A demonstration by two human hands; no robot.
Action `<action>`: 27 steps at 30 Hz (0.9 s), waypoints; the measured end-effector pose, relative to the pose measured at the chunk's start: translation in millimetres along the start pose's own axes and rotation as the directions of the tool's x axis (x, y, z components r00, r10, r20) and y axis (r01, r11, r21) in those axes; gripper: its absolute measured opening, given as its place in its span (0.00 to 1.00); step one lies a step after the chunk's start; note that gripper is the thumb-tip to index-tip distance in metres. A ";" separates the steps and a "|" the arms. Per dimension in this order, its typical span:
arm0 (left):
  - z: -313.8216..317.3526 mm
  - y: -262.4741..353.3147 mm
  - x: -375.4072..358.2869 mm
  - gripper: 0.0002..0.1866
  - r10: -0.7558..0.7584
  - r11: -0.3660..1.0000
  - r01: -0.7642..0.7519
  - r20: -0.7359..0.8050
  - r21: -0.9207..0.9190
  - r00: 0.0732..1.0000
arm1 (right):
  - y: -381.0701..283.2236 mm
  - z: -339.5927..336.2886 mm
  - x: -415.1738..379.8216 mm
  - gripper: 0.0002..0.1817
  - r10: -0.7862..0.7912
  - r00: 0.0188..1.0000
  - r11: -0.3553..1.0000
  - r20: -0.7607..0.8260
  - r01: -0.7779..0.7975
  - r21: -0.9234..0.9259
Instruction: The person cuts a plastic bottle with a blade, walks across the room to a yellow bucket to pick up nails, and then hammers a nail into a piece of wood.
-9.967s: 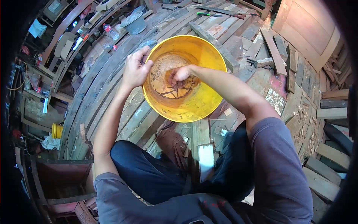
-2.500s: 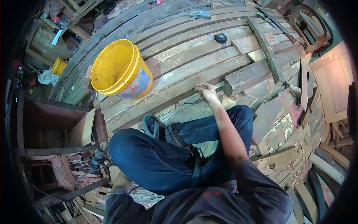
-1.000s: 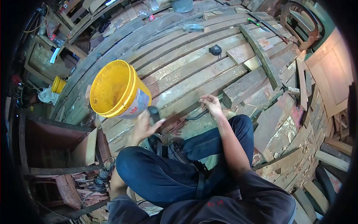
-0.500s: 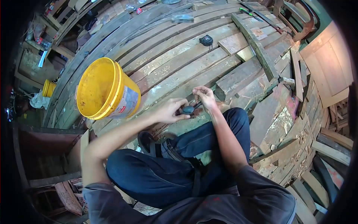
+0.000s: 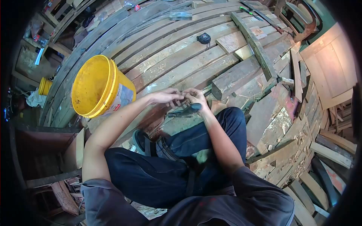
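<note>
My left hand (image 5: 168,96) reaches in from the left, its fingertips meeting those of my right hand (image 5: 196,98) in a pinch. Whatever is between these fingertips is hidden or too small to make out. A dark tool with a rounded end (image 5: 194,107) lies along the heel of my right hand and seems held in it. Its narrower part points left, below my left fingers. Both hands are above the plank floor, in front of my bent knees. A yellow bucket (image 5: 91,87) stands close beside my left forearm.
A thick wood block (image 5: 235,80) lies just right of my hands. Beyond are a black lump (image 5: 204,38), a grey block (image 5: 180,16), a long batten (image 5: 253,45) and a green-handled tool (image 5: 246,10). Wood offcuts (image 5: 301,192) are piled at right.
My left hand has let go of the tool's rounded end and moved up to my right fingertips. The tool now lies lower, pointing left under my hands. The view has shifted slightly.
</note>
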State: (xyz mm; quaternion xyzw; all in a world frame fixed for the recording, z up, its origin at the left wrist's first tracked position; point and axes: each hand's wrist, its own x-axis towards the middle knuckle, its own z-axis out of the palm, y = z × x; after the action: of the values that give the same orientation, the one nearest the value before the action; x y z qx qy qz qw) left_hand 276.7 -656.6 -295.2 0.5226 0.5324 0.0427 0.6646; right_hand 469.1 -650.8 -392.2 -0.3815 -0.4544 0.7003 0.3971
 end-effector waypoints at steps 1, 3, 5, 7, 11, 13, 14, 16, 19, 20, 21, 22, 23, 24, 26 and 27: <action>-1.5 -8.5 7.7 0.15 0.085 0.996 -0.085 0.022 0.019 0.996 | -3.6 0.9 0.2 0.06 0.044 0.999 0.999 0.015 -0.044 -0.006; -3.4 -31.4 27.8 0.12 0.249 0.966 -0.253 0.074 0.049 0.966 | -13.4 -4.3 -1.8 0.06 0.134 0.990 0.991 0.043 -0.134 -0.020; 2.1 -31.8 29.0 0.12 0.220 0.973 -0.219 0.002 0.077 0.976 | -4.3 -21.8 4.2 0.10 0.158 0.980 0.985 0.120 -0.148 -0.086; 8.1 -40.3 34.0 0.12 0.220 0.974 -0.215 -0.067 0.067 0.973 | -21.9 -28.4 0.8 0.15 0.225 0.967 0.948 0.122 -0.188 -0.255; 13.5 -53.2 31.9 0.11 0.207 0.975 -0.186 -0.185 0.123 0.961 | -83.7 -59.2 -21.6 0.33 0.549 0.834 0.789 0.051 -0.497 -0.362; 12.8 -66.4 34.8 0.10 0.214 0.974 -0.189 -0.223 0.129 0.951 | -87.6 -71.9 -21.6 0.34 0.623 0.763 0.704 0.174 -0.449 -0.550; 12.1 -73.1 36.4 0.10 0.289 0.943 -0.222 -0.280 0.247 0.915 | -87.1 -75.4 -20.4 0.34 0.661 0.716 0.657 0.225 -0.407 -0.634; 10.2 -84.8 36.9 0.09 0.444 0.844 -0.245 -0.365 0.477 0.818 | -83.0 -66.7 -26.0 0.33 0.706 0.684 0.599 0.183 -0.440 -0.669; 8.8 -81.8 24.1 0.08 0.362 0.885 -0.111 -0.518 0.452 0.775 | -72.6 -41.1 -43.8 0.23 0.746 0.658 0.524 0.106 -0.480 -0.704; 6.1 -88.2 26.2 0.08 0.400 0.884 -0.150 -0.551 0.443 0.732 | -54.9 -40.8 -47.6 0.22 0.755 0.646 0.534 0.110 -0.508 -0.676; 4.1 -93.3 28.1 0.08 0.407 0.880 -0.144 -0.564 0.453 0.719 | -38.4 -41.1 -49.9 0.20 0.764 0.634 0.542 0.116 -0.536 -0.647; 1.6 -96.6 29.8 0.08 0.416 0.875 -0.137 -0.576 0.464 0.703 | -25.2 -41.8 -50.8 0.19 0.762 0.630 0.542 0.151 -0.492 -0.681; -0.7 -99.8 31.2 0.08 0.426 0.869 -0.132 -0.587 0.476 0.689 | -12.9 -44.3 -53.7 0.18 0.759 0.625 0.542 0.186 -0.447 -0.711; -3.3 -103.0 32.8 0.10 0.424 0.873 -0.137 -0.591 0.467 0.687 | -8.9 -41.4 -61.7 0.17 0.691 0.700 0.552 0.177 -0.354 -0.755; -4.6 -95.2 27.2 0.11 0.418 0.871 -0.108 -0.607 0.479 0.676 | 1.8 -41.8 -71.8 0.14 0.583 0.778 0.613 0.232 -0.234 -0.755; -6.5 -91.7 25.3 0.11 0.417 0.869 -0.094 -0.615 0.486 0.670 | -1.2 -40.2 -76.4 0.13 0.545 0.801 0.652 0.250 -0.217 -0.726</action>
State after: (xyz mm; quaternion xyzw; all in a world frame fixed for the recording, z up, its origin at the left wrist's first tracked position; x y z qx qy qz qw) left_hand 236.8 -678.2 -379.1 0.6657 0.6597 0.2192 0.2714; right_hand 535.4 -706.0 -389.7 -0.4144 -0.6579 0.6274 -0.0429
